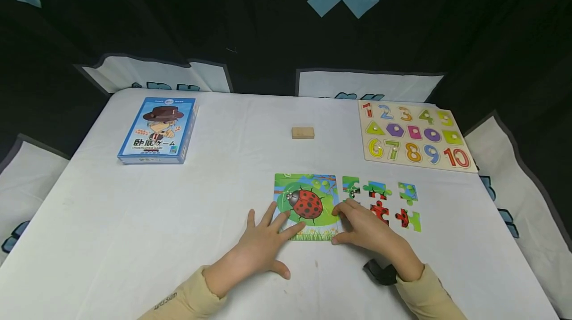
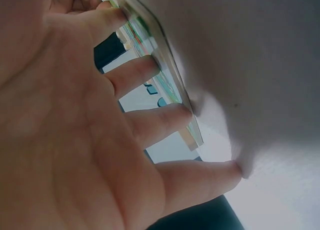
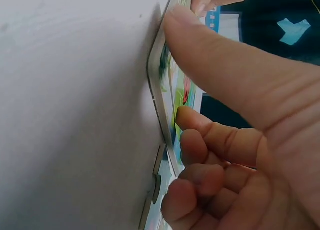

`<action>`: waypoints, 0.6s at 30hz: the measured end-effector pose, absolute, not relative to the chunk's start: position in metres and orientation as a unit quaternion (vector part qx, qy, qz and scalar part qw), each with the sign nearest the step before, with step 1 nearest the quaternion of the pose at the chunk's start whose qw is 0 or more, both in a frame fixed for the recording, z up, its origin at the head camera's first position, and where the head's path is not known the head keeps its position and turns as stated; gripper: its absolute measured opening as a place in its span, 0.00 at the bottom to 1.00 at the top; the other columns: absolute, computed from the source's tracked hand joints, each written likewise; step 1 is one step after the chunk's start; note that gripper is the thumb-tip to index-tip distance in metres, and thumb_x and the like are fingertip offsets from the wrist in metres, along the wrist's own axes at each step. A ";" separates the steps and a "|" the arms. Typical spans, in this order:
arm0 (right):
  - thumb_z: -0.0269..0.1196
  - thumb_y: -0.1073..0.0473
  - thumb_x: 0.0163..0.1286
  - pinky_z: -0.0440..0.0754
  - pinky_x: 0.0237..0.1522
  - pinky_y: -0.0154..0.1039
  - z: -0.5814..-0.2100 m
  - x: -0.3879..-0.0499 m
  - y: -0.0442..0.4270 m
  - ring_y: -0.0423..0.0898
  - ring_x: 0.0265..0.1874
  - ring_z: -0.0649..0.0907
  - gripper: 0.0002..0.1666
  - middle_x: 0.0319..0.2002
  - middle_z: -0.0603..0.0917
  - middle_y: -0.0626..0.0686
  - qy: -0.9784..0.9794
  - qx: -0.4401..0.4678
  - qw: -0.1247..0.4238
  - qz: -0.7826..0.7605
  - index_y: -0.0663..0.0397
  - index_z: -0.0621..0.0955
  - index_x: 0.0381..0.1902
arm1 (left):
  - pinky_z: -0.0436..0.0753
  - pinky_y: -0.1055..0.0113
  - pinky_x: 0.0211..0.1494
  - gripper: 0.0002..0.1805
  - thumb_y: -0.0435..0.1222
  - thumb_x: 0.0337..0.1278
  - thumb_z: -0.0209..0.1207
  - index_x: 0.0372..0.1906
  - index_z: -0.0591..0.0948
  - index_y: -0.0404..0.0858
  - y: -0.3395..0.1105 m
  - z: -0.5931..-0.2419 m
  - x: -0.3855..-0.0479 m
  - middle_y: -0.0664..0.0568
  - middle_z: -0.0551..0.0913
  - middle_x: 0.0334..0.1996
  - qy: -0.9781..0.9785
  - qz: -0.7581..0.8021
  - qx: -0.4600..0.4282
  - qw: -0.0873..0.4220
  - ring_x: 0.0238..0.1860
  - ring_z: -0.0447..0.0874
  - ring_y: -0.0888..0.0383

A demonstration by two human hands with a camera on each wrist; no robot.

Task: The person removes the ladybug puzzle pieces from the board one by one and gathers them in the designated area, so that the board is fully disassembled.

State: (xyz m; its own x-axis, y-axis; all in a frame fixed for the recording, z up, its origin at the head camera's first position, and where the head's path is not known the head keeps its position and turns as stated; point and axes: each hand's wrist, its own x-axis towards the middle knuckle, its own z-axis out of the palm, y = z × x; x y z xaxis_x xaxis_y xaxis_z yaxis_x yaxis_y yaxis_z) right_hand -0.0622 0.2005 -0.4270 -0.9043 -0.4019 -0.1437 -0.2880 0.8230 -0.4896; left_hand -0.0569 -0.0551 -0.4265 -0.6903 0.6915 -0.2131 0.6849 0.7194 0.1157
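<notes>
A flat ladybug puzzle board (image 1: 308, 204) lies on the white table in front of the person. My left hand (image 1: 261, 243) spreads its fingers beside it; in the left wrist view, several fingertips touch the board's edge (image 2: 172, 77), while one fingertip rests on the tablecloth. At the board's near right corner, my right hand (image 1: 368, 228) holds the edge between thumb and curled fingers. In the right wrist view, the thumb (image 3: 210, 47) rests on the rim. Several loose jigsaw pieces (image 1: 407, 192) lie right of the board, one partly hidden by my right hand.
A blue card game box (image 1: 156, 129) stands at the far left. A small wooden block (image 1: 303, 133) lies beyond the puzzle. At the far right is a number and shape board (image 1: 415, 135). Dark curtains surround the table.
</notes>
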 end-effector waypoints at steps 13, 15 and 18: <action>0.75 0.54 0.41 0.73 0.34 0.38 -0.429 -0.062 0.199 0.41 0.30 0.72 0.30 0.32 0.73 0.44 0.935 -0.173 0.119 -0.285 0.52 0.71 0.39 | 0.58 0.32 0.51 0.56 0.70 0.21 0.58 0.68 0.59 0.57 -0.054 -0.427 -0.057 0.47 0.60 0.64 0.919 0.011 0.374 0.126 0.65 0.49 0.37; 0.74 0.55 0.43 0.72 0.30 0.35 -0.429 -0.060 0.199 0.40 0.27 0.72 0.29 0.28 0.73 0.43 0.931 -0.170 0.120 -0.301 0.52 0.71 0.40 | 0.58 0.32 0.51 0.56 0.70 0.21 0.58 0.68 0.59 0.57 -0.055 -0.427 -0.057 0.47 0.60 0.64 0.919 0.011 0.374 0.125 0.65 0.48 0.37; 0.73 0.58 0.46 0.71 0.26 0.32 -0.429 -0.059 0.199 0.40 0.24 0.72 0.27 0.26 0.73 0.43 0.925 -0.166 0.116 -0.321 0.53 0.72 0.41 | 0.57 0.32 0.51 0.56 0.70 0.21 0.58 0.68 0.59 0.57 -0.055 -0.426 -0.057 0.47 0.59 0.64 0.919 0.012 0.374 0.125 0.65 0.48 0.37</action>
